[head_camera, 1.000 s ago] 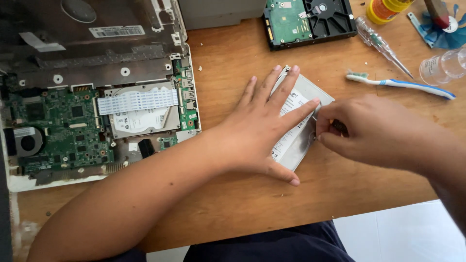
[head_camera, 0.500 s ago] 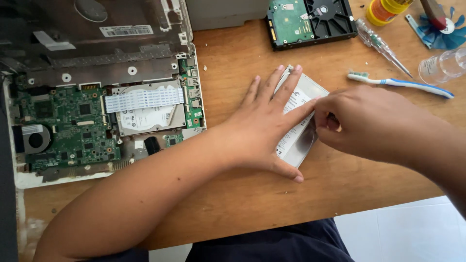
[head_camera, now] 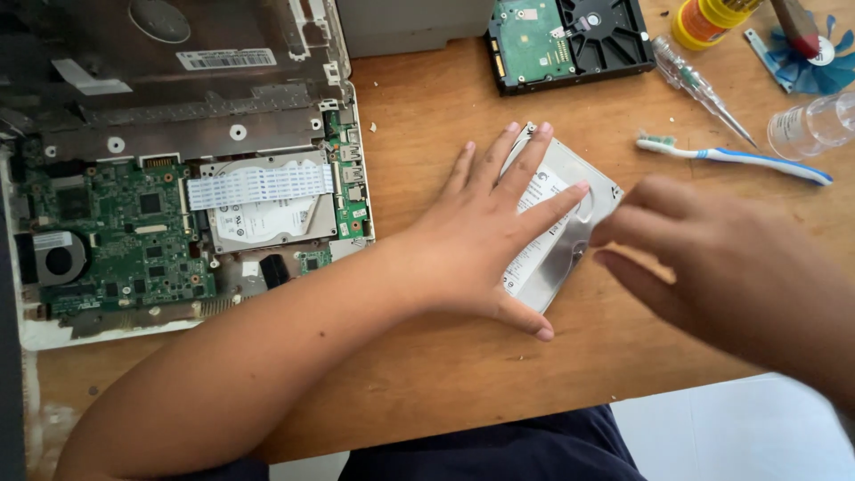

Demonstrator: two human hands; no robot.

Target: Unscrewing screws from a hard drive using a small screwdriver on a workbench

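Flat on wood, silver white-labelled hard drive under spread left hand; right hand blurred, grip unclear.

We have bare table along the near edge, while the laptop blocks the left edge and a toothbrush, screwdriver and drive crowd the far right corner.

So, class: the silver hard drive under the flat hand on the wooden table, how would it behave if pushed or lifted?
The silver hard drive looks like a rigid metal slab, so it probably won't flex. Lying flat, it should slide rather than roll or tip. Its smooth casing may be slippery on the table, perhaps why the left hand presses on it.
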